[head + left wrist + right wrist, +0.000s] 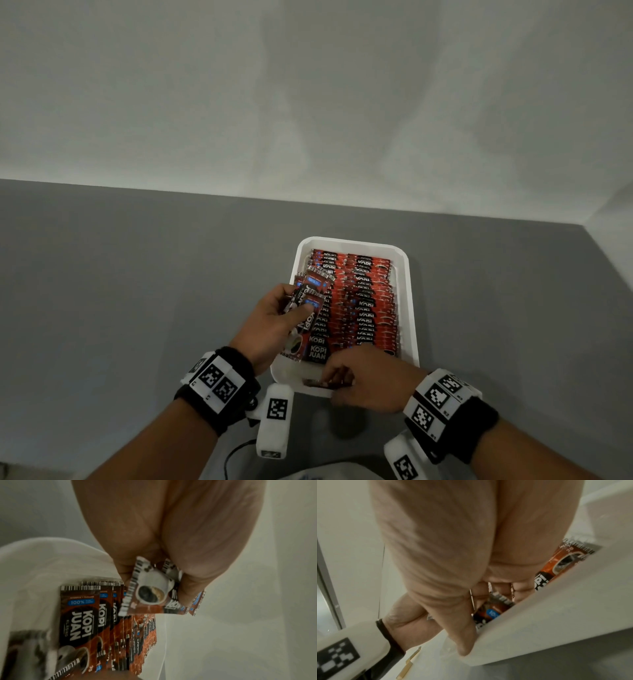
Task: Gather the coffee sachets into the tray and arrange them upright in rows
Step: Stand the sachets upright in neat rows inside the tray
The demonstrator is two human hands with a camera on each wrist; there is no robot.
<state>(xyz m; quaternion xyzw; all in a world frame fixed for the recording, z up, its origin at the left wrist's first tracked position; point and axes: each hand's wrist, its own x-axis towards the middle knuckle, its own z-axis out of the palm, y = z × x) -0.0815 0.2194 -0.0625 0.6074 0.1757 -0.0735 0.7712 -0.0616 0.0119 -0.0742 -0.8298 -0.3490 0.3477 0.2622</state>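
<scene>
Left hand clamped spare sachets above rows. Right hand fingers curled round sachet at tray near wall. Advice: stand it upright against front row.

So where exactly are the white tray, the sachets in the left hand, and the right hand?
white tray [412, 308]: head view, bare right rim.
held sachets [310, 291]: head view, front of the bunch that the left hand grips.
right hand [370, 380]: head view, back of the hand, at the tray's near end.
</scene>
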